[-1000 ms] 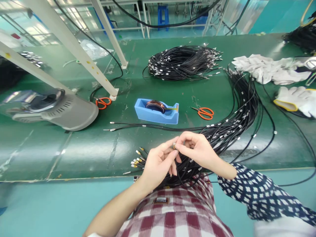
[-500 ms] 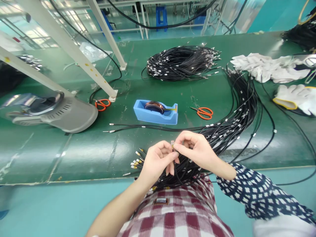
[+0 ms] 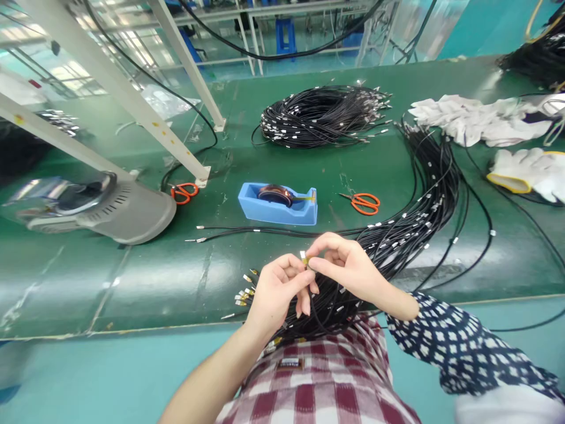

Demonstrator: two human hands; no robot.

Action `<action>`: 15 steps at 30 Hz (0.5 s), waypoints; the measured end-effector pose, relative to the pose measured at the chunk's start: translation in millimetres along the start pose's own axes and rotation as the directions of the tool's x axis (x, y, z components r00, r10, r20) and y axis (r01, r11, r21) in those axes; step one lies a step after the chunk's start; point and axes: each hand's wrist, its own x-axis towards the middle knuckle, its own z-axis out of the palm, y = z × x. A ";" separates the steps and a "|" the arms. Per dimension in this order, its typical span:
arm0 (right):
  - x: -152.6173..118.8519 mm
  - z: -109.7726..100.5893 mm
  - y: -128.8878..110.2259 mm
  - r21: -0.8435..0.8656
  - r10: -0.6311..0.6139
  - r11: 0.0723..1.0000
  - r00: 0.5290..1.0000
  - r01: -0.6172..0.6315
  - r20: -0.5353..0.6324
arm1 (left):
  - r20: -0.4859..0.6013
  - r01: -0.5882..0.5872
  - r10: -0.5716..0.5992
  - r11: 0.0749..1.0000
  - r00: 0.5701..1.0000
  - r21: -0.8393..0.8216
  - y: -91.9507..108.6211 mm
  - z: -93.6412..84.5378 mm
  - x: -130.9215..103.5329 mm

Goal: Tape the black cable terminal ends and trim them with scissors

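Observation:
Between the fingertips of both hands is the end of a black cable, with a small white connector (image 3: pixel 303 255) and a bit of yellow tape just below it. My left hand (image 3: pixel 282 288) is closed, thumb and forefinger pinching the cable. My right hand (image 3: pixel 344 265) is closed too, its thumb and forefinger at the taped end. Under the hands lies a bundle of black cables (image 3: pixel 392 235) with white tags, running to the upper right. Cable ends with yellow tape (image 3: pixel 243 292) poke out left of my left hand. A blue tape dispenser (image 3: pixel 278 212) with amber tape stands beyond.
Orange-handled scissors (image 3: pixel 364 203) lie right of the dispenser, another pair (image 3: pixel 184 192) by a white post. A grey device (image 3: pixel 128 212) stands at left. A coiled cable bundle (image 3: pixel 304 121) sits at the back. White gloves (image 3: pixel 477 118) lie at right. The table's front edge runs before me.
The connector end has tilted slightly to the left between my fingers, and more yellow tape shows on it. Both hands keep their pinch. The camera view has shifted slightly.

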 end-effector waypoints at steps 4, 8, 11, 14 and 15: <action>3.1 1.0 2.0 0.079 0.012 0.997 1.000 -0.010 -0.020 | -0.003 -0.018 0.018 1.000 1.000 -0.025 -0.3 0.1 -1.0; 3.9 -0.2 2.1 0.082 0.001 0.997 1.000 0.000 -0.016 | 0.003 -0.023 0.023 0.999 1.000 -0.043 -1.2 0.3 -2.1; 2.6 -1.3 0.4 0.011 -0.041 0.999 0.999 0.041 -0.024 | 0.004 -0.021 0.022 0.998 1.000 -0.060 -1.1 1.0 -2.5; 1.5 -2.4 -1.8 -0.084 -0.090 0.993 0.996 0.088 -0.024 | -0.003 -0.037 0.037 0.997 0.999 -0.072 -1.2 2.2 -2.2; 1.4 -2.7 -2.3 -0.108 -0.099 0.989 0.995 0.096 -0.017 | -0.007 -0.046 0.046 0.996 0.999 -0.078 -1.6 2.7 -2.2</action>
